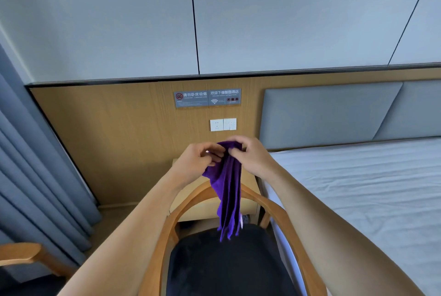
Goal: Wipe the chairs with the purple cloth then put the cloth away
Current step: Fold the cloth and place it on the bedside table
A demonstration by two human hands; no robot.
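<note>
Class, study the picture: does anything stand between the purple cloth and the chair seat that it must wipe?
Nothing visible does. The left hand and right hand pinch the purple cloth at its top. It hangs free over the dark chair seat, and no object shows between them.

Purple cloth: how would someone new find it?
Start at the grey headboard, then the wooden chair beside the bed. Above its dark seat, the left hand and right hand pinch the purple cloth. It alone is purple and dangles.
</note>
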